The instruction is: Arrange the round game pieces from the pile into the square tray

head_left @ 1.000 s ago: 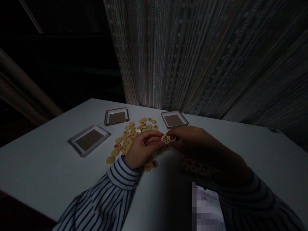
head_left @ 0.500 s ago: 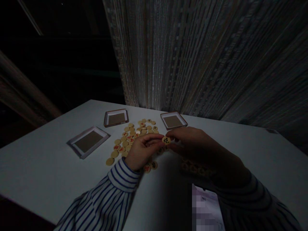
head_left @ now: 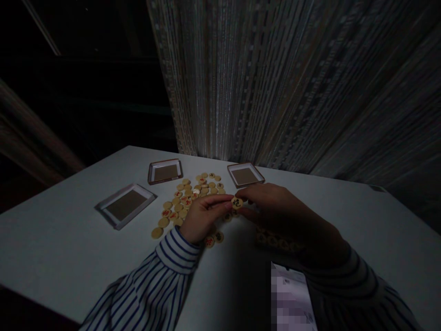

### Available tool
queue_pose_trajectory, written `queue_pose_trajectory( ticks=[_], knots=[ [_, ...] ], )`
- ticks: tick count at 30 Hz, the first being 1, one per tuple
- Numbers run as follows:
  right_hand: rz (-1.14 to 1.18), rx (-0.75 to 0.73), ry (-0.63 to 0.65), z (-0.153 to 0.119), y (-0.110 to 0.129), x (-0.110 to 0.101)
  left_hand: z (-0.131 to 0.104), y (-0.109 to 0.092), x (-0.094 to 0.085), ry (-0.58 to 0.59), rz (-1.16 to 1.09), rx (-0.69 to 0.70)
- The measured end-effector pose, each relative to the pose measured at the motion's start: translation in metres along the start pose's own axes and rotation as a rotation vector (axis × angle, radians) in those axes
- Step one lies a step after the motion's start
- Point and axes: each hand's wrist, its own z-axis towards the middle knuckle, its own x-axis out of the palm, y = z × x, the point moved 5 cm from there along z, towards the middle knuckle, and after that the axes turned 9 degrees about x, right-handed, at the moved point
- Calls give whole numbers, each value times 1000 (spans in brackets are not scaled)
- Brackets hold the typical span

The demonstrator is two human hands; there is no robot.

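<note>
Between my two hands, above the table, is a round xiangqi piece (head_left: 236,203) with a dark character facing me. My left hand (head_left: 204,215) pinches its left edge between thumb and fingers. From the right, the fingertips of my right hand (head_left: 275,202) close on the same piece. Many more wooden xiangqi pieces (head_left: 177,201) lie loose behind and left of my left hand, some showing red or dark characters, others blank side up. A red-marked piece (head_left: 209,241) and a dark-marked piece (head_left: 218,236) lie below my left wrist. Rows of pieces (head_left: 275,240) sit in shadow under my right forearm.
Open shallow box parts stand on the white table (head_left: 69,230): one tray (head_left: 151,195) at left, another (head_left: 149,174) behind it, a third (head_left: 230,174) at the back right. A lit phone-like screen (head_left: 296,299) lies near the front. A string curtain (head_left: 213,92) hangs beyond the table.
Both hands keep hold of the same piece, with hardly any shift of the fingers. The whole view has moved slightly.
</note>
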Motion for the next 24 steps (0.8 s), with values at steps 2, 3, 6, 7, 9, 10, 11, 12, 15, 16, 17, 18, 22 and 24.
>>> queue_pose_trajectory(
  ticks=[2, 3, 6, 7, 9, 10, 11, 12, 15, 16, 17, 18, 22, 24],
  knots=[
    [-2, 11, 9, -2, -3, 2, -1, 1, 3, 12, -10, -11],
    [-2, 15, 17, -4, -4, 3, -2, 1, 4, 18, -12, -20],
    [-11, 25, 40, -10, -9, 7, -5, 3, 9, 28, -13, -47],
    [-20, 31, 42, -13, -11, 8, -6, 4, 11, 32, -15, -57],
    [-35, 41, 51, -17, -13, 10, -8, 6, 14, 49, -13, -75],
    [-41, 43, 56, -19, -14, 10, -9, 7, 16, 57, -9, -81],
    [-47, 44, 59, -20, -14, 10, -10, 8, 18, 67, -8, -88],
    [-51, 42, 64, -21, -15, 11, -10, 8, 20, 74, -11, -95],
    [-64, 30, 78, -26, -15, 10, -11, 10, 26, 71, -54, -119],
    [-67, 29, 79, -28, -15, 9, -12, 9, 29, 70, -70, -125],
    [-69, 30, 76, -30, -16, 7, -13, 9, 32, 72, -81, -129],
    [-67, 31, 70, -32, -16, 6, -13, 8, 35, 72, -85, -128],
    [-46, 32, 43, -41, -20, -2, -13, 4, 46, 81, -71, -110],
    [-48, 48, 36, -45, -22, -7, -12, 3, 53, 93, -66, -108]
  ],
)
